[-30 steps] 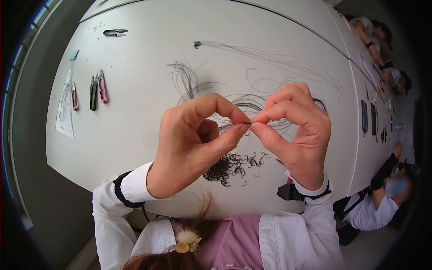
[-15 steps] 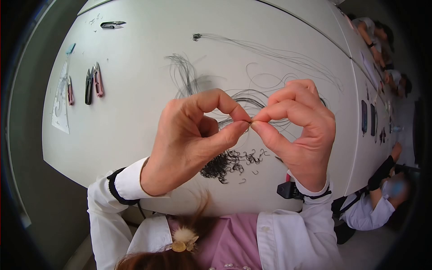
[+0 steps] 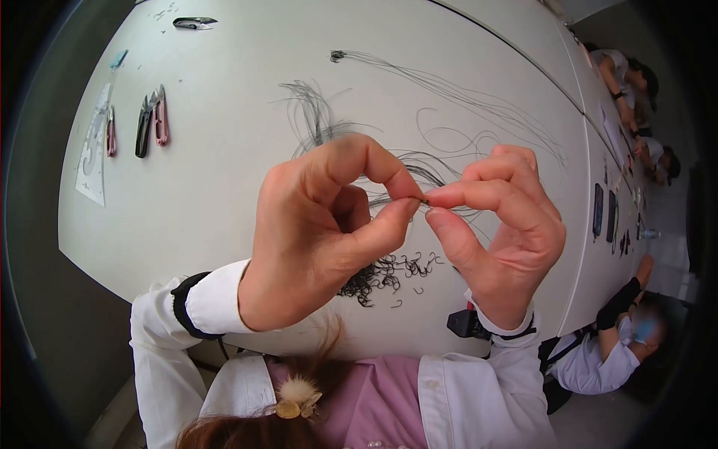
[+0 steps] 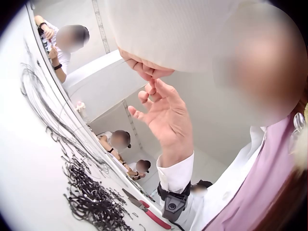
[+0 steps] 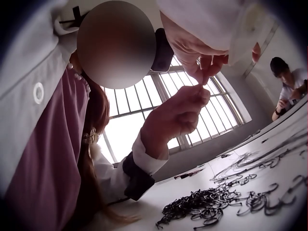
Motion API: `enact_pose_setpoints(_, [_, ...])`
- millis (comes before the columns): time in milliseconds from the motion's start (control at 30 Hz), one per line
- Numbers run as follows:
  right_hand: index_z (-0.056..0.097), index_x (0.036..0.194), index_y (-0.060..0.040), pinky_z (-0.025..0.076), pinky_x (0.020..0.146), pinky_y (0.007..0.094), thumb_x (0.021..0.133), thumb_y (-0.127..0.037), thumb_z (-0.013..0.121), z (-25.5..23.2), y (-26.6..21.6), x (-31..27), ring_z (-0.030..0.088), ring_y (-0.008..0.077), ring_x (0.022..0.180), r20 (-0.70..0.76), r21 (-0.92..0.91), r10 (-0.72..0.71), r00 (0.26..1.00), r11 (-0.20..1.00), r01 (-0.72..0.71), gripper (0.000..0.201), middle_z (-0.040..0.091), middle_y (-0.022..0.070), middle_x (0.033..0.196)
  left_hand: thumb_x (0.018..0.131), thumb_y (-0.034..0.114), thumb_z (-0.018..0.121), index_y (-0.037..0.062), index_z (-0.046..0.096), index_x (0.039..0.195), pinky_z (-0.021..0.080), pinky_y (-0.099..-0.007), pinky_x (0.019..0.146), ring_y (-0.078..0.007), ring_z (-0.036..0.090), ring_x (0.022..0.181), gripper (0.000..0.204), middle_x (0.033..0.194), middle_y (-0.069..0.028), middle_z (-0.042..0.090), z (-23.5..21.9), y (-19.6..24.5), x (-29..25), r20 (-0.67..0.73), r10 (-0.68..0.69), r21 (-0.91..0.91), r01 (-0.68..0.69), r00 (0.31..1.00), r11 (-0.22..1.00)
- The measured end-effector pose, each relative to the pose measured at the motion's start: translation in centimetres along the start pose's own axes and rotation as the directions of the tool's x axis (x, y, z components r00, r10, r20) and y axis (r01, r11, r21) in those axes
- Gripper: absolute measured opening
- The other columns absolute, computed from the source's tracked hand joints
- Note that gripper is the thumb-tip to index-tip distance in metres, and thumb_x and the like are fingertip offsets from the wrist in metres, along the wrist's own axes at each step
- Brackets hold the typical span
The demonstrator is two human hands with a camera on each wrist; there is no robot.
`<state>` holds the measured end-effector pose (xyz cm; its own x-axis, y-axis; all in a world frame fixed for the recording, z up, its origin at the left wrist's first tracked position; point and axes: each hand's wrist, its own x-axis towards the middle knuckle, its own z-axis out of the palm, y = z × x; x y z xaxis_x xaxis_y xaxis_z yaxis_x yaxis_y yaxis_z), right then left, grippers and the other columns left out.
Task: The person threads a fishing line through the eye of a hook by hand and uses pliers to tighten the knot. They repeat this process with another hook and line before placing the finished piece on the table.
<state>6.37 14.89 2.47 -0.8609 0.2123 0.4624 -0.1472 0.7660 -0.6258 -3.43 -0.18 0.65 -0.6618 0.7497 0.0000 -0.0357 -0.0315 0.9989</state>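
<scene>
My left hand point(image 3: 310, 236) pinches a thin dark piece point(image 3: 425, 200) between thumb and index fingertips, mostly hidden by them. My right hand point(image 3: 516, 239) has its index fingertip right at that piece, its thumb a little apart below and its other fingers loosely bent. Both hands are raised over the table. Beneath them lies a pile of black fish hooks point(image 3: 366, 284), also seen in the right wrist view. Behind the hands spreads a bundle of dark fishing line point(image 3: 422, 163), partly covered by them.
Farther back, a cluster of hooks point(image 3: 336, 56) has long line strands trailing right. Black snips point(image 3: 142, 135), pink snips point(image 3: 161, 123) and a clear set square point(image 3: 91, 168) lie left. Red-handled pliers point(image 4: 156, 219) rest beside the pile. Other people sit along tables at right.
My right thumb has parted from its index finger, where both pinched together before. The right hand has shifted slightly right; the left still pinches. The head view has shifted a little.
</scene>
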Motion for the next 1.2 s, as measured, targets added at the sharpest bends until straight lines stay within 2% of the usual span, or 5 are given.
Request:
enact_pose_setpoints(133, [0.067, 0.074, -0.0037, 0.035, 0.074, 0.0319, 0.056, 0.003, 0.066, 0.32, -0.12, -0.15, 0.044, 0.0188, 0.076, -0.046, 0.007, 0.001, 0.999, 1.000, -0.001, 0.019, 0.054, 0.0042, 0.074, 0.078, -0.008, 0.058, -0.0006, 0.054, 0.081, 0.034, -0.0148, 0.048, -0.0011, 0.045, 0.062, 0.008, 0.084, -0.0040, 0.056, 0.23, 0.07, -0.29, -0.013, 0.023, 0.055, -0.022, 1.000, 0.998])
enact_pose_setpoints(200, [0.066, 0.073, -0.0038, 0.035, 0.074, 0.0321, 0.056, 0.003, 0.066, 0.48, -0.11, -0.22, 0.044, 0.0187, 0.076, -0.057, 0.010, -0.003, 0.998, 1.000, 0.004, 0.018, 0.054, 0.0040, 0.074, 0.076, -0.008, 0.058, 0.0004, 0.054, 0.080, 0.034, -0.0155, 0.049, -0.0017, 0.045, 0.063, 0.010, 0.084, -0.0045, 0.056, 0.30, 0.07, -0.42, -0.014, 0.133, 0.123, -0.130, 0.991, 0.984])
enact_pose_setpoints(300, [0.065, 0.071, -0.0041, 0.035, 0.074, 0.0325, 0.056, 0.004, 0.065, 0.69, -0.22, -0.28, 0.044, 0.0186, 0.075, -0.074, 0.004, -0.008, 0.997, 1.000, 0.008, 0.017, 0.053, 0.0038, 0.074, 0.075, -0.007, 0.059, 0.0013, 0.055, 0.080, 0.034, -0.0160, 0.050, -0.0025, 0.045, 0.063, 0.011, 0.085, -0.0048, 0.056, 0.48, 0.27, -0.59, -0.021, 0.190, 0.170, -0.184, 0.982, 0.968])
enact_pose_setpoints(733, [0.065, 0.072, -0.0043, 0.035, 0.071, 0.0325, 0.055, 0.004, 0.066, 0.87, -0.11, -0.53, 0.043, 0.0198, 0.076, -0.110, -0.043, -0.074, 0.991, 0.997, 0.070, 0.019, 0.053, 0.0034, 0.075, 0.076, -0.007, 0.058, 0.0013, 0.055, 0.080, 0.035, -0.0166, 0.052, -0.0030, 0.045, 0.064, 0.010, 0.087, -0.0055, 0.056, 0.53, 0.31, -0.78, -0.006, 0.159, 0.130, -0.156, 0.987, 0.979])
enact_pose_setpoints(1200, [0.065, 0.072, -0.0046, 0.035, 0.071, 0.0326, 0.056, 0.004, 0.066, 0.67, -0.31, -0.54, 0.042, 0.0202, 0.077, -0.086, -0.028, -0.060, 0.995, 0.998, 0.057, 0.018, 0.053, 0.0033, 0.075, 0.076, -0.007, 0.058, 0.0014, 0.054, 0.081, 0.035, -0.0165, 0.054, -0.0023, 0.044, 0.063, 0.010, 0.087, -0.0050, 0.055, 0.56, 0.23, -0.92, -0.011, 0.156, 0.118, -0.154, 0.988, 0.981])
